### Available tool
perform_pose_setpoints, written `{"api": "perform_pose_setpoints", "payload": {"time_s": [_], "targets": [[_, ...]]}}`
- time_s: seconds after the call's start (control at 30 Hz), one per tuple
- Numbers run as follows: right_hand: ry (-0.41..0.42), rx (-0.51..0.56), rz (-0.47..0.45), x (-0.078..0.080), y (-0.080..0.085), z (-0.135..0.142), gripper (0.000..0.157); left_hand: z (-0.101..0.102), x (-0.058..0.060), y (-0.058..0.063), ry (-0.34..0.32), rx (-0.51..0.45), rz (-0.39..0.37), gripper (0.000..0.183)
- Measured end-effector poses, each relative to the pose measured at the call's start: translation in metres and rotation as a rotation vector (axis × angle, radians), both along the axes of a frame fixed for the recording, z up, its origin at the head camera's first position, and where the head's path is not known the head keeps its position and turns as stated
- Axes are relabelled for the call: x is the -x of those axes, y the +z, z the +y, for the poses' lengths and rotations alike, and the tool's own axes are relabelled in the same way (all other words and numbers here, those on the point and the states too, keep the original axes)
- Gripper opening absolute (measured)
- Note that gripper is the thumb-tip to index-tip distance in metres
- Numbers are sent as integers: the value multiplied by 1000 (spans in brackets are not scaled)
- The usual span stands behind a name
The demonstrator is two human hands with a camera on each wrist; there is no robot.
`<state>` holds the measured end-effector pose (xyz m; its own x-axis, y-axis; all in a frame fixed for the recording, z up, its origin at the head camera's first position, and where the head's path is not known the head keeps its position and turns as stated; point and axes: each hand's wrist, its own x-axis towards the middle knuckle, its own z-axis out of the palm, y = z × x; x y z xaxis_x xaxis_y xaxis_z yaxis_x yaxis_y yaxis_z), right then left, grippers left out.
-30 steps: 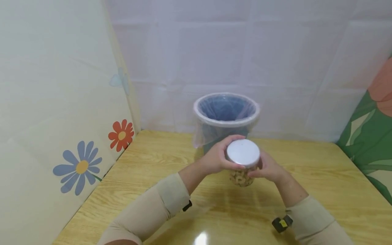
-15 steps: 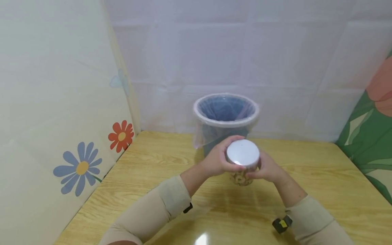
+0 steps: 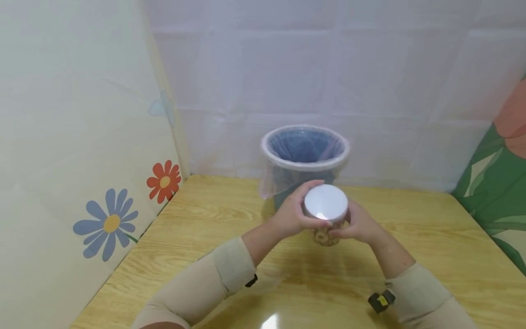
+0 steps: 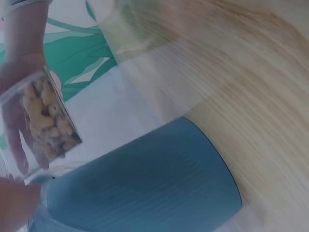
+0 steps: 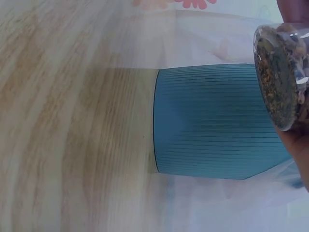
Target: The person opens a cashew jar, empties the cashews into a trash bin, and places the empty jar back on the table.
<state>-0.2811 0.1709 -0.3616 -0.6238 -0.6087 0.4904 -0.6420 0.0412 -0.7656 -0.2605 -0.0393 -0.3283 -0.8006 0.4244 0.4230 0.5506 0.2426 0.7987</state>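
Observation:
A clear jar (image 3: 323, 236) of cashew nuts with a white lid (image 3: 326, 202) is held up over the table, in front of the bin. My left hand (image 3: 297, 211) curls round the lid from the left, its thumb along the near rim. On the other side my right hand (image 3: 358, 224) grips the jar's body below the lid. In the left wrist view the cashews (image 4: 46, 118) show through the jar wall, with right-hand fingers (image 4: 18, 150) behind. Seen from the right wrist, the jar's bottom (image 5: 275, 77) has fine crumbs on it.
Just behind the hands stands a blue bin (image 3: 304, 151) with a white rim and a clear plastic liner hanging over it. The wood-grain table (image 3: 213, 205) meets a white backdrop (image 3: 246, 82) at the back. Flower-printed sheets flank it on both sides.
The jar, still in both hands, has risen very slightly in the head view. Both hands keep nearly the same hold, and the bin stays in place.

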Motion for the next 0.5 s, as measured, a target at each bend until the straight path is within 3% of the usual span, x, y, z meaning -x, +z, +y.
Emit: {"api": "perform_pose_setpoints", "payload": {"time_s": [0.3,0.4,0.5], "targets": [[88,-54,-8,-3,9,6,91,-20,11,2,-426,-78,-57,100],[131,-72,-33,-5,12,8,90,-23,13,1,-492,-79,-72,99],[165,-89,-42,-6,13,9,89,-25,13,1,-515,-74,-84,97]]}}
